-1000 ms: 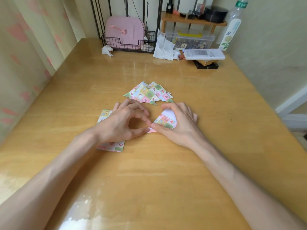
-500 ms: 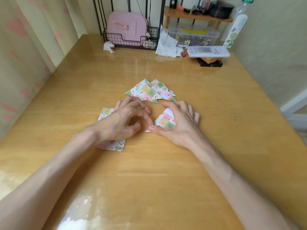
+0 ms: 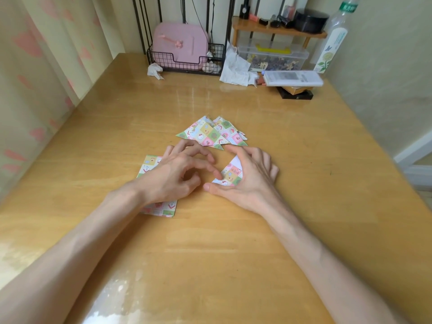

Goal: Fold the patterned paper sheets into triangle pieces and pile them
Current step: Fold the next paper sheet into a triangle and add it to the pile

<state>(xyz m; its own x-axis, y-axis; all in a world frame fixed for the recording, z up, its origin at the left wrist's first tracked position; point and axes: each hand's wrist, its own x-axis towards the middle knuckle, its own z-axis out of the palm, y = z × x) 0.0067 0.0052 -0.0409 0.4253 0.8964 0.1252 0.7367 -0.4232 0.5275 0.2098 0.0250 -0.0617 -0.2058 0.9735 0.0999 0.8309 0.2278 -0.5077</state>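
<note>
A partly folded patterned sheet (image 3: 232, 173), with a white flap at its top, lies flat on the table in front of me. My right hand (image 3: 253, 181) holds it, the thumb along its lower edge and the fingers over its right side. My left hand (image 3: 175, 175) has its fingers curled; the index fingertip touches the sheet's left edge and the thumb is off it. A loose pile of folded triangle pieces (image 3: 209, 133) lies just beyond both hands. A stack of flat patterned sheets (image 3: 149, 163) lies partly hidden under my left hand and wrist.
The wooden table (image 3: 233, 242) has a wall on the right and a curtain on the left. At the back stand a wire basket with a pink case (image 3: 181, 49), crumpled tissues (image 3: 235, 71), a clear storage box (image 3: 272, 57), a white flat box (image 3: 292, 78) and a bottle (image 3: 333, 40).
My left thumb has pulled back from the sheet's near corner, where it met the index finger. The right thumb has slid left along the lower edge. The camera has tilted slightly.
</note>
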